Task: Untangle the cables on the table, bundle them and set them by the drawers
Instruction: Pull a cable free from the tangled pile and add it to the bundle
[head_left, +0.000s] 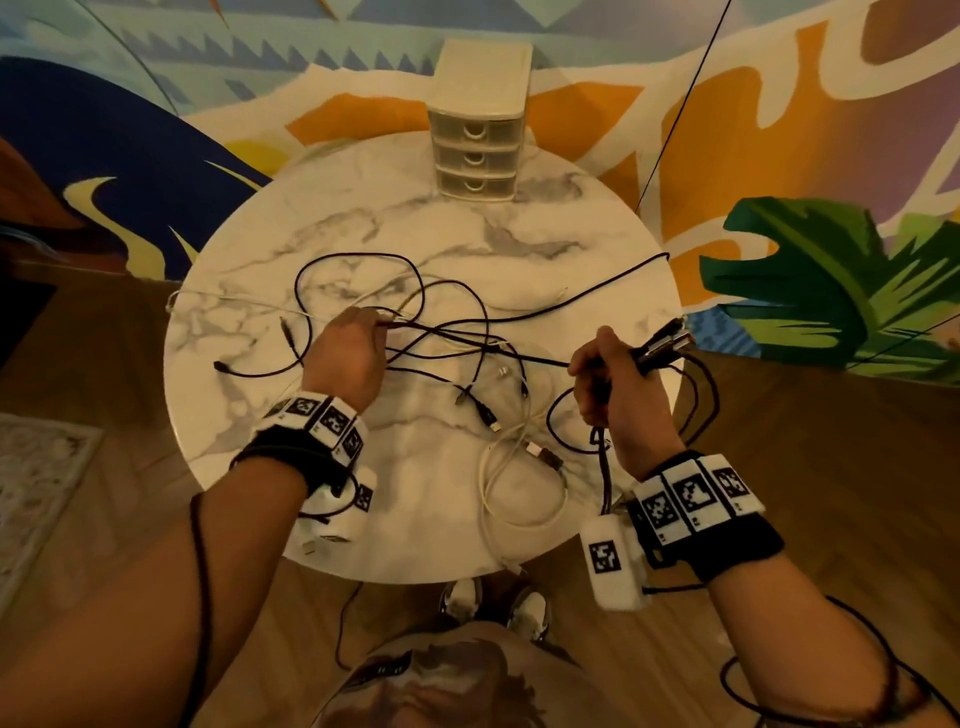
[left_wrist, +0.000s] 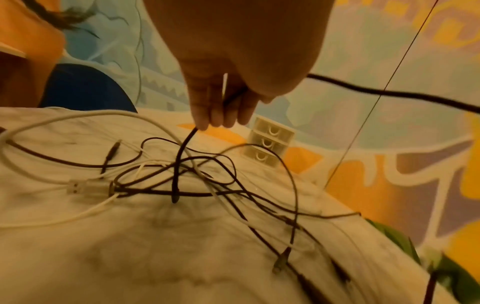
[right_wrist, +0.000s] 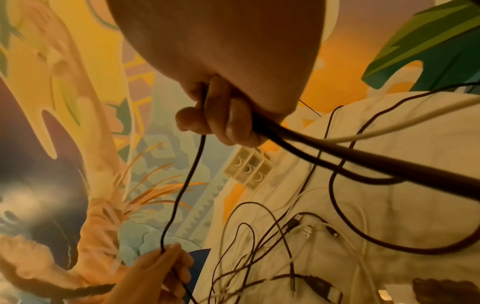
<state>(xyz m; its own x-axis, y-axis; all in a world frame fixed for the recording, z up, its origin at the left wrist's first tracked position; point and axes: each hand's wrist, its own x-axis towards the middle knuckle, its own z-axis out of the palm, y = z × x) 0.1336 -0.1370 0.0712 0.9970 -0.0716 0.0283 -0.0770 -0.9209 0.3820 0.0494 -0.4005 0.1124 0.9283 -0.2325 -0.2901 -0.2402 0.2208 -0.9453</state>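
Though tangled, black cable left-right.

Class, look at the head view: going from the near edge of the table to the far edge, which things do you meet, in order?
Near rim of the marble table → white cable loop → left hand, pinching a black cable → big black cable loop → three-drawer unit.

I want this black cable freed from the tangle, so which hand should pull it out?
Probably the left hand: it pinches the thin black cable right beside the tangle, while the right hand already grips a folded bunch of it.
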